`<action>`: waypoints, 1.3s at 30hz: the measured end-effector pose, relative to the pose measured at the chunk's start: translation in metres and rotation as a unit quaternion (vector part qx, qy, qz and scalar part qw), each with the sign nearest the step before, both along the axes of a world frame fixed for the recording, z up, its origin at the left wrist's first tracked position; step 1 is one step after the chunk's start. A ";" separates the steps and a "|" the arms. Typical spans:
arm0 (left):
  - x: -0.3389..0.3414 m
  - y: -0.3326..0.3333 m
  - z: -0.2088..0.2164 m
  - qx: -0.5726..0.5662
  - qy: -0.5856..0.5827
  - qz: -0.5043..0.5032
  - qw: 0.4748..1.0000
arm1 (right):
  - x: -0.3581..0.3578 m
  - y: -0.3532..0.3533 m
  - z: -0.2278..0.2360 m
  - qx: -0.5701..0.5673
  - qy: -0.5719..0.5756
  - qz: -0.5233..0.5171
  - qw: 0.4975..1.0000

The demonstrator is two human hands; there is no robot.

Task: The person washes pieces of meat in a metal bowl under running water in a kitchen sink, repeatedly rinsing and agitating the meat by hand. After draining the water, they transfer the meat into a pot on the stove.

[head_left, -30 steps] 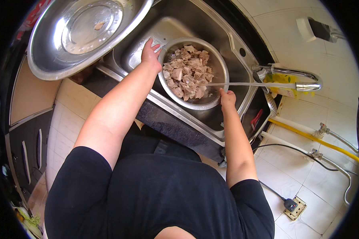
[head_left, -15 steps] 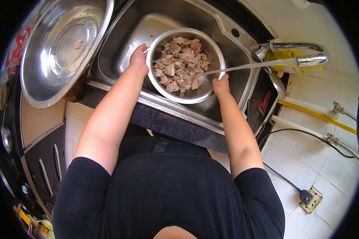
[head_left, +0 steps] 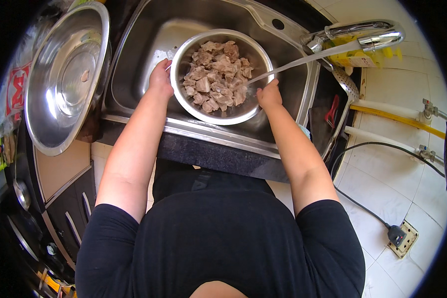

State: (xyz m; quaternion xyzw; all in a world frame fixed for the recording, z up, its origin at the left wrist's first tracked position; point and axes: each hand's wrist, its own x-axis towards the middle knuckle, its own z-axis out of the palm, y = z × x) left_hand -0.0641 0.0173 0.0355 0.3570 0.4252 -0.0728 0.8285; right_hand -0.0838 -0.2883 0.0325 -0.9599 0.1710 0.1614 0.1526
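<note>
A round steel bowl full of pale brown meat chunks is in the stainless sink. My left hand grips its left rim, and my right hand holds the rim at the lower right; the undersides of both hands are hidden. From the chrome faucet at the right, a stream of water runs slantwise into the bowl and strikes the right side of the meat.
A large steel basin with one small scrap of meat stands left of the sink. A perforated ladle and a red-handled peeler lie at the right edge. A black plug sits in a wall socket at the lower right.
The whole scene has shifted a little as my head turned. Both hands stay on the bowl's rim, and the water keeps running into it.
</note>
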 end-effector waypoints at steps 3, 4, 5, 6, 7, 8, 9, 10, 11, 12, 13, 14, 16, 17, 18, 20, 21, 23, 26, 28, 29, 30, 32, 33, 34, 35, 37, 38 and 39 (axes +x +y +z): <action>0.001 0.004 -0.006 0.006 -0.007 -0.010 1.000 | -0.001 0.002 0.003 0.001 0.005 -0.009 1.000; 0.000 0.003 -0.005 0.003 -0.010 -0.011 1.000 | -0.001 0.002 0.002 -0.002 0.002 -0.009 1.000; 0.000 0.003 -0.005 -0.001 -0.012 -0.012 1.000 | -0.001 0.002 0.002 -0.001 0.004 -0.010 1.000; 0.001 0.004 -0.004 0.000 -0.010 -0.012 1.000 | -0.001 0.003 0.004 -0.001 0.007 -0.010 1.000; 0.001 0.004 -0.004 0.001 -0.008 -0.012 1.000 | -0.001 0.003 0.005 0.000 0.009 -0.010 1.000; 0.001 0.004 -0.005 0.002 -0.006 -0.012 1.000 | -0.001 0.002 0.004 -0.002 0.009 -0.011 1.000; 0.001 0.004 -0.004 0.003 -0.007 -0.013 1.000 | -0.001 0.002 0.002 -0.004 0.009 -0.012 1.000; 0.001 0.003 -0.004 0.005 -0.008 -0.014 1.000 | 0.000 0.001 0.002 -0.006 0.009 -0.013 1.000; 0.001 0.003 -0.004 0.006 -0.009 -0.014 1.000 | 0.000 0.001 0.002 -0.008 0.013 -0.018 1.000; 0.000 0.004 -0.006 0.007 -0.012 -0.013 1.000 | 0.000 0.002 0.002 -0.009 0.017 -0.021 1.000; 0.000 0.005 -0.007 0.008 -0.016 -0.012 1.000 | 0.001 0.002 0.002 -0.011 0.021 -0.024 0.999; 0.000 0.007 -0.008 0.009 -0.020 -0.011 1.000 | 0.002 0.003 0.002 -0.012 0.023 -0.023 0.999; -0.004 0.005 0.003 0.009 -0.022 -0.009 1.000 | 0.004 0.004 0.001 -0.014 0.028 -0.016 0.999; -0.005 0.000 0.009 0.007 -0.021 -0.008 1.000 | 0.003 0.003 0.001 -0.013 0.029 -0.023 0.999; -0.008 -0.005 0.022 0.008 -0.021 -0.004 1.000 | 0.004 0.003 0.000 -0.009 0.030 -0.026 0.999; -0.011 -0.012 0.036 -0.021 -0.037 -0.047 0.998 | 0.004 -0.001 0.001 0.005 0.032 -0.038 0.999; -0.011 -0.014 0.038 -0.021 -0.045 -0.053 0.997 | 0.003 -0.001 0.001 0.005 0.022 -0.034 0.999; -0.011 -0.013 0.034 0.002 -0.053 -0.068 0.996 | 0.002 -0.006 -0.004 0.005 0.000 -0.012 1.000; -0.012 -0.004 0.016 0.059 -0.051 -0.120 0.990 | 0.000 0.003 0.009 0.003 0.012 -0.003 1.000; -0.015 -0.007 0.015 0.140 -0.070 -0.131 0.979 | 0.001 0.001 0.001 -0.001 -0.007 -0.008 1.000; -0.015 -0.007 0.014 0.165 -0.076 -0.160 0.970 | 0.001 -0.001 -0.002 -0.006 -0.014 -0.008 1.000; -0.015 -0.006 0.002 0.187 -0.096 -0.156 0.965 | 0.001 0.002 -0.001 -0.003 -0.008 -0.010 1.000; -0.013 -0.004 -0.028 0.375 -0.092 -0.191 0.903 | 0.001 0.006 0.003 0.000 0.003 -0.014 1.000; -0.019 -0.014 0.009 0.526 -0.103 -0.236 0.811 | 0.000 0.000 -0.001 -0.008 -0.004 -0.026 1.000; -0.026 -0.017 0.019 0.637 -0.164 -0.216 0.721 | 0.000 0.000 -0.003 -0.005 -0.007 -0.015 1.000; -0.027 -0.018 0.016 0.657 -0.191 -0.227 0.693 | -0.001 0.001 -0.002 0.003 -0.014 -0.006 1.000; -0.032 -0.028 0.046 0.631 -0.269 -0.247 0.685 | 0.000 -0.001 -0.004 0.020 -0.017 0.005 1.000; -0.035 -0.031 0.066 0.625 -0.327 -0.254 0.662 | 0.001 -0.005 -0.006 0.028 -0.011 0.009 1.000; -0.036 -0.030 0.083 0.597 -0.380 -0.273 0.651 | 0.002 -0.010 -0.012 0.055 -0.029 0.010 0.998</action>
